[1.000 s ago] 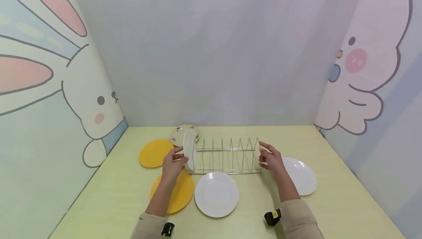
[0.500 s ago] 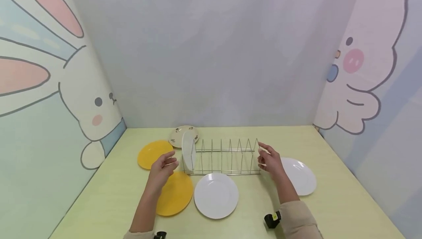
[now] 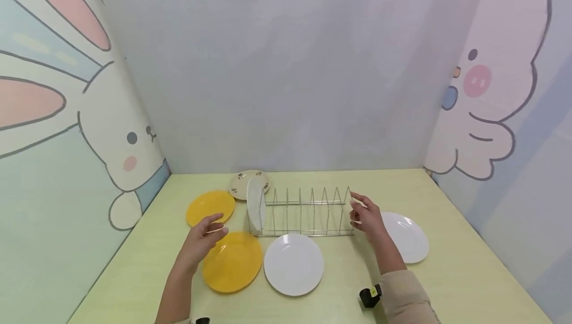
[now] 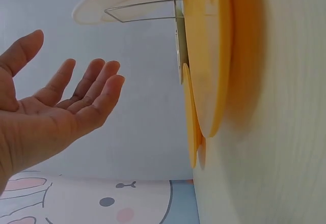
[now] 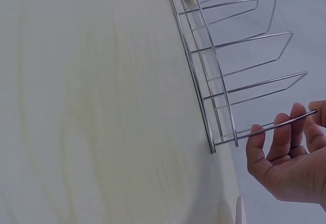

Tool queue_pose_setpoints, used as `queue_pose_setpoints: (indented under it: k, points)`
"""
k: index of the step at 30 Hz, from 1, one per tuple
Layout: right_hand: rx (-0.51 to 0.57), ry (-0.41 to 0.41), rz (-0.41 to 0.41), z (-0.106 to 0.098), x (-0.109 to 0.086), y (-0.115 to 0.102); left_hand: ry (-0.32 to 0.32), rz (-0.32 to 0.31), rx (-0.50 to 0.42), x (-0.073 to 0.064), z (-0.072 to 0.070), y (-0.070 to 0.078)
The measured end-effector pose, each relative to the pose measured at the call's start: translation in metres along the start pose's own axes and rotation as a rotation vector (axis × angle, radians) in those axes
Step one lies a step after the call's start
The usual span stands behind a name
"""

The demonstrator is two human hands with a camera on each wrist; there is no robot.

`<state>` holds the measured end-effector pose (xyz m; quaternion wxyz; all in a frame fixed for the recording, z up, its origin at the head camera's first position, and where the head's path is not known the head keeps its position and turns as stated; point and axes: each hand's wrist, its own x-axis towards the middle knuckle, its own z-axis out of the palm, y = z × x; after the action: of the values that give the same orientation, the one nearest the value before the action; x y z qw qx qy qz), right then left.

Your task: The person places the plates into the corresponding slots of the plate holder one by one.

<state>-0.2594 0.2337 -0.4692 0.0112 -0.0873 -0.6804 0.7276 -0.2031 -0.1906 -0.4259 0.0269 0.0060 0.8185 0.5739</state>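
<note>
Aloft, left hand [image 3: 201,240] with fingers [image 4: 106,101] loose

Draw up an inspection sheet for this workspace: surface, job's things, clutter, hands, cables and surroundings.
Surface: pale tabletop, faint grain streaks.
Job's things: wire rack; upright white plate at its left end; lying flat, near yellow plate, far yellow plate, front white plate, right white plate, patterned plate.
Clutter: nothing seen.
Left hand: holds nothing, apart from the plates.
Right hand: grips the rack's right end.
Cables: nothing seen.
Surroundings: grey backdrop; left panel and right panel with cartoon prints.
</note>
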Motion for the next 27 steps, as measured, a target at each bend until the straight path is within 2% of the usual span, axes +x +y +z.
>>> queue_pose_setpoints:
  k: [7, 12, 19, 21, 27]
  points:
    - [0.001, 0.0, 0.001, -0.004, 0.001, 0.005, -0.057, -0.038, 0.026, 0.004, -0.009, -0.01]
    - [-0.01, 0.005, -0.011, -0.004, 0.001, 0.004, -0.123, -0.075, 0.051, 0.007, -0.018, -0.02]
    - [-0.016, -0.01, 0.009, 0.001, 0.002, 0.007, -0.138, -0.227, 0.211, 0.007, -0.028, -0.037]
    - [-0.013, -0.008, 0.001, 0.003, 0.003, 0.006, -0.136, -0.27, 0.223, 0.008, -0.029, -0.041]
    - [-0.021, -0.004, -0.012, 0.003, 0.006, 0.003, -0.173, -0.324, 0.223, 0.013, -0.03, -0.046]
